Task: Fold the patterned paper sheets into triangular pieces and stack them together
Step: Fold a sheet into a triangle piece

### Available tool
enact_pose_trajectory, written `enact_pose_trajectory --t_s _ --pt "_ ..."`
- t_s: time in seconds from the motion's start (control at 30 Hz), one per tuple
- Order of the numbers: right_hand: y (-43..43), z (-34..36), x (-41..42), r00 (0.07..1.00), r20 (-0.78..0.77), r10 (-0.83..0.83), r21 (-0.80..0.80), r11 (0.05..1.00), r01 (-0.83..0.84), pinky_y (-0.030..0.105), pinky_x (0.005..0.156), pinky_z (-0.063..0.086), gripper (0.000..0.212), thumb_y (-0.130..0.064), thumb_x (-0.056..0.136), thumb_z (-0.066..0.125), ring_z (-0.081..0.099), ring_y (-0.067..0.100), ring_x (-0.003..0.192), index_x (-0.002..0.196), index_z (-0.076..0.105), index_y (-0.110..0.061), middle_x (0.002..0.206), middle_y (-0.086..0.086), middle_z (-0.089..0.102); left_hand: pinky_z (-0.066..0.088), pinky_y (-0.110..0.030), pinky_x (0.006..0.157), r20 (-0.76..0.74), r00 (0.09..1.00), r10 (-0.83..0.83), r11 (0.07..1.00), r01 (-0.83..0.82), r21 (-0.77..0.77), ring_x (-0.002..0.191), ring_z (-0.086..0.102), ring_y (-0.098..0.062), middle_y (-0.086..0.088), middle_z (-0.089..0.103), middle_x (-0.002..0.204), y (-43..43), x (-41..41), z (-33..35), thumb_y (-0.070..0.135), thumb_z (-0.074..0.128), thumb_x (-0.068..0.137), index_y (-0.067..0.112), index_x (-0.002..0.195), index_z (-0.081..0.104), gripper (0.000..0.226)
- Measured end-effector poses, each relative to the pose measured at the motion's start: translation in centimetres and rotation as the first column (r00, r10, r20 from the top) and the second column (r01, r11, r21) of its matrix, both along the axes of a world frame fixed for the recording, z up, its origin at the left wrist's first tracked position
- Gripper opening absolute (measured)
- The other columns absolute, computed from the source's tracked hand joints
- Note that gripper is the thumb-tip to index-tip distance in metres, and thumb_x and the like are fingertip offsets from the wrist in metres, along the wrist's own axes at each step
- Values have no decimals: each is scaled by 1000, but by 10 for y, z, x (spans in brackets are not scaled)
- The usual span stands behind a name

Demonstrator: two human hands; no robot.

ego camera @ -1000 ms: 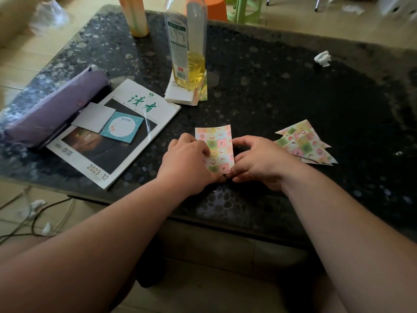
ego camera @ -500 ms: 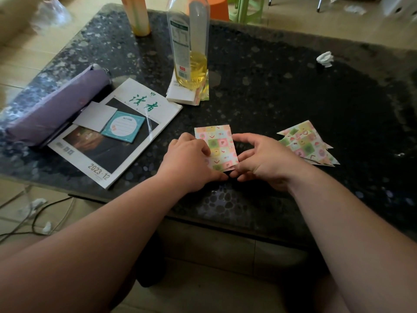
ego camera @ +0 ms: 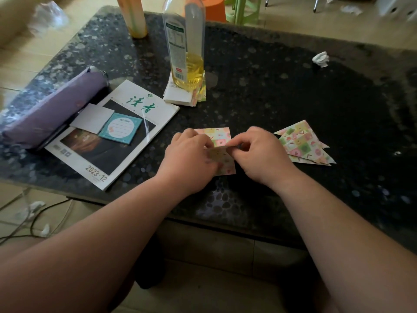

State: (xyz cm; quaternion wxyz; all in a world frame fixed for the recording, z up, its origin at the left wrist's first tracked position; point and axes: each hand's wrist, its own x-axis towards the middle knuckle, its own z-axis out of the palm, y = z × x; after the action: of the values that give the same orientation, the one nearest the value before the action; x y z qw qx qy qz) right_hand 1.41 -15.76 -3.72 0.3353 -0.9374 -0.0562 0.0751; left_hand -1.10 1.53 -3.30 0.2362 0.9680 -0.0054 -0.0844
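Holding the patterned paper [ego camera: 222, 152] with both hands, I see my left hand [ego camera: 188, 160] and right hand [ego camera: 262, 154] closed on its near flap, raised over the sheet on the dark tabletop [ego camera: 270, 91]. Folded triangles [ego camera: 303, 143] lie just right.

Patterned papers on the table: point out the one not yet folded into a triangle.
The rectangular patterned sheet held between the left hand and right hand; the folded triangles lie stacked apart, beside the right hand.
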Motion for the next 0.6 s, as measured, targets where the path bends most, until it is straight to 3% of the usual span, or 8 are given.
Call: enact_pose_trajectory --t_s 0.1,0.17,0.2,0.27,0.33,0.43,0.53,0.6 --pt "-14 16 1 994 106 -18 146 989 3 16 78 46 3 -31 93 75 59 5 95 93 73 -33 105 -10 60 47 -28 84 182 983 21 986 9 -164 97 58 -11 10 64 102 -3 2 20 29 60 100 25 102 71 12" --pt "-25 30 -4 991 119 -66 260 965 33 27 86 54 7 -30 93 75 63 7 97 92 70 -34 108 -14 65 50 -26 71 121 982 148 914 -89 -396 81 63 -8 8 69 86 -7 5 36 29 63 99 27 94 73 11" --pt "-30 37 -8 993 69 -97 344 937 67 30 85 57 7 -29 94 74 66 6 95 95 69 -33 106 -13 68 53 -29 69 1 980 201 803 -164 -573 81 67 -12 6 73 86 -10 7 42 29 66 99 27 96 73 8" --pt "-42 49 -17 985 -130 -110 551 818 164 31 78 63 17 -23 95 73 73 10 92 109 66 -29 100 -4 76 57 -32 62 -307 936 172 461 -352 -815 83 73 -20 -1 78 96 -19 10 47 23 69 97 19 108 72 13" --pt "-56 53 -26 937 -344 -63 630 724 280 34 71 65 27 -17 94 73 77 15 89 118 63 -26 96 -1 79 56 -29 58 -487 868 97 273 -494 -826 84 75 -22 -9 77 107 -31 10 42 20 68 97 10 119 67 25" --pt "-77 39 -35 878 -457 -144 479 792 379 35 68 58 16 -18 93 75 76 16 86 106 70 -25 92 -3 80 56 -29 52 -594 803 55 304 -580 -756 85 76 -23 -13 76 111 -52 1 30 21 69 97 7 122 65 29" --pt "-98 27 -43 821 -510 -256 351 810 470 33 67 56 14 -17 90 78 75 17 88 100 72 -25 93 -3 78 55 -30 51 -667 743 60 482 -607 -632 79 75 -23 -12 76 104 -66 -7 17 27 72 95 8 119 66 31" --pt "-113 24 -51 843 -465 -271 236 879 413 26 63 53 21 -19 90 79 73 11 85 105 69 -30 95 -5 76 55 -31 55 -708 704 56 614 -583 -531 79 73 -23 -13 75 102 -71 -11 9 26 76 91 7 114 67 31"
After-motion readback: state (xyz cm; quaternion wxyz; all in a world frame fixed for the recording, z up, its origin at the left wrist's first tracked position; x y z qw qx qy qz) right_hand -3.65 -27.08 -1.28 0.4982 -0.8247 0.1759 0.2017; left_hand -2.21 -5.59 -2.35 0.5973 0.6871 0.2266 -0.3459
